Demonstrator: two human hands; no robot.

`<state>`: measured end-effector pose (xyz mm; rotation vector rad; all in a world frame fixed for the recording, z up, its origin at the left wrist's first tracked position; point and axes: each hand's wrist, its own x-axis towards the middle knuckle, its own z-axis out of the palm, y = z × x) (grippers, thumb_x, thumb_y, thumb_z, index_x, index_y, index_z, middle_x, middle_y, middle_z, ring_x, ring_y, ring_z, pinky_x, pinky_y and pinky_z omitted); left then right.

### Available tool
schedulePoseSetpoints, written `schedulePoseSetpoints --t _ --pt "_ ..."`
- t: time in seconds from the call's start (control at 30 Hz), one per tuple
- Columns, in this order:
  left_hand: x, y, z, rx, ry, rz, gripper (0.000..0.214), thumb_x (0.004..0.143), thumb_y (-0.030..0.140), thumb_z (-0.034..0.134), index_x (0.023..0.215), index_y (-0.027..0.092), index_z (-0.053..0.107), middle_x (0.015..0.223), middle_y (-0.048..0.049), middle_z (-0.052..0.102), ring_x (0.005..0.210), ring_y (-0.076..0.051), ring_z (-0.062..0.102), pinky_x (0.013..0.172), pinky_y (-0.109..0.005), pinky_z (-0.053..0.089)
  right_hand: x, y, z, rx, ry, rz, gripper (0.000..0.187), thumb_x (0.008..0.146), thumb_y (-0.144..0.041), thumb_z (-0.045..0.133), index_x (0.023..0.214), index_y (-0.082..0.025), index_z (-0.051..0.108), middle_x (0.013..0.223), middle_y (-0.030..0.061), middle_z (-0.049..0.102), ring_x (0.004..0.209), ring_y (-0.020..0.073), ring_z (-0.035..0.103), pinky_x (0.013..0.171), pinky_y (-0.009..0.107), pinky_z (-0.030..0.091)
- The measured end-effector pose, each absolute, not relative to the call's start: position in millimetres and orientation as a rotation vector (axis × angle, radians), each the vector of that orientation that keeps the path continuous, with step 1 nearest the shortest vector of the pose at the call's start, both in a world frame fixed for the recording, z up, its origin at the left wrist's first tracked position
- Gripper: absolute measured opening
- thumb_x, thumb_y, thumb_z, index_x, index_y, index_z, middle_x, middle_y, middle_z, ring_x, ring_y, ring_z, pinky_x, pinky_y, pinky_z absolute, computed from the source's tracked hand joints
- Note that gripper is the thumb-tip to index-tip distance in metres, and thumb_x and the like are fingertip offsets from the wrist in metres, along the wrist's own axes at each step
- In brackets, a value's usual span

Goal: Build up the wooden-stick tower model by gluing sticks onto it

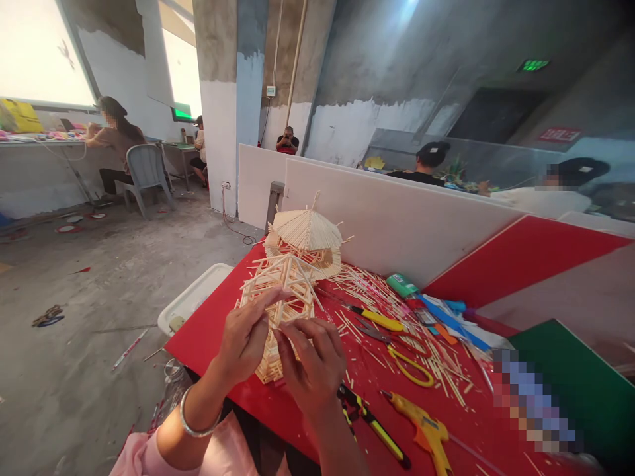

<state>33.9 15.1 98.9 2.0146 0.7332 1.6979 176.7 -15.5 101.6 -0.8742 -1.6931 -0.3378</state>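
A small pavilion-like model of thin wooden sticks (288,270) stands near the table's left edge, its upper frame open and lattice-like. My left hand (245,334), a silver bangle on its wrist, lies along the near side of the model, fingers close together and fingertips against its sticks. Just right of it, my right hand (317,357) has thumb and fingertips pinched in front of the model. Whatever is in that pinch is too small or hidden to make out. Behind stands a second stick model with a finished-looking pointed roof (310,228).
Loose sticks (364,281) are strewn over the red table (218,324). To the right lie yellow-handled scissors (411,367), a utility knife (380,430), a yellow glue gun (421,423) and a green bottle (401,285). A white partition (387,198) borders the far side; several people sit beyond.
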Motion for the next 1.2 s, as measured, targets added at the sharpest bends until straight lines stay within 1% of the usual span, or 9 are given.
schedulePoseSetpoints --t 0.23,0.43,0.6,0.73,0.87,0.93,1.03,1.2 --pt "32.6 15.1 97.0 2.002 0.747 1.681 0.05 0.095 0.009 0.042 0.142 0.025 0.051 0.124 -0.0098 0.07 0.065 -0.009 0.065 0.086 -0.03 0.057 177.3 -15.9 97.5 -0.881 -1.684 -0.308 0.027 0.08 -0.007 0.071 0.103 -0.02 0.066 0.09 0.0044 0.07 0.086 0.0159 0.061 0.079 0.033 0.053" --pt "33.0 15.9 97.4 2.027 0.732 1.699 0.053 0.094 0.006 0.041 0.143 0.027 0.049 0.124 -0.008 0.07 0.052 -0.005 0.055 0.089 -0.029 0.056 177.3 -16.3 97.5 -0.891 -1.683 -0.3 0.027 0.081 -0.008 0.07 0.104 -0.022 0.066 0.09 0.0038 0.07 0.085 0.0157 0.062 0.077 0.033 0.053" --pt "33.6 16.2 99.0 2.06 0.74 1.708 0.055 0.093 0.004 0.042 0.144 0.026 0.049 0.125 -0.0085 0.069 0.056 -0.006 0.056 0.088 -0.029 0.057 178.6 -17.0 97.5 -0.887 -1.68 -0.309 0.025 0.084 -0.01 0.065 0.105 -0.022 0.066 0.09 0.0041 0.069 0.086 0.0163 0.062 0.077 0.034 0.053" --pt "33.7 15.7 98.6 2.06 0.733 1.711 0.054 0.094 0.005 0.042 0.144 0.026 0.048 0.124 -0.0088 0.07 0.049 -0.006 0.05 0.086 -0.03 0.058 178.8 -17.2 95.7 -0.899 -1.687 -0.314 0.023 0.086 -0.012 0.064 0.107 -0.021 0.065 0.093 0.0057 0.069 0.09 0.0177 0.062 0.079 0.036 0.053" --pt "33.7 15.9 97.0 2.05 0.725 1.703 0.055 0.094 0.005 0.041 0.144 0.027 0.047 0.126 -0.0087 0.069 0.048 -0.005 0.049 0.09 -0.032 0.057 176.6 -16.4 96.7 -0.918 -1.68 -0.366 0.023 0.086 -0.014 0.065 0.107 -0.023 0.064 0.093 0.0047 0.068 0.089 0.017 0.062 0.079 0.035 0.052" --pt "33.6 16.1 96.7 2.046 0.729 1.698 0.055 0.094 0.005 0.042 0.144 0.027 0.048 0.126 -0.009 0.069 0.049 -0.005 0.05 0.091 -0.032 0.057 175.5 -15.9 97.7 -0.923 -1.679 -0.381 0.023 0.085 -0.013 0.066 0.106 -0.022 0.064 0.092 0.0044 0.068 0.088 0.0166 0.062 0.078 0.034 0.052" --pt "33.4 16.2 97.0 2.037 0.737 1.691 0.053 0.094 0.006 0.042 0.143 0.025 0.049 0.125 -0.01 0.069 0.051 -0.006 0.054 0.088 -0.031 0.058 174.8 -15.2 98.3 -0.929 -1.68 -0.395 0.024 0.085 -0.013 0.067 0.107 -0.022 0.064 0.093 0.0046 0.068 0.088 0.017 0.062 0.08 0.035 0.052" --pt "32.9 16.1 97.7 2.027 0.746 1.691 0.052 0.094 0.007 0.042 0.142 0.024 0.05 0.125 -0.0104 0.069 0.061 -0.008 0.063 0.086 -0.031 0.059 175.6 -14.4 97.5 -0.939 -1.701 -0.407 0.028 0.084 -0.011 0.067 0.11 -0.023 0.065 0.097 0.0052 0.069 0.092 0.0178 0.061 0.082 0.036 0.052"
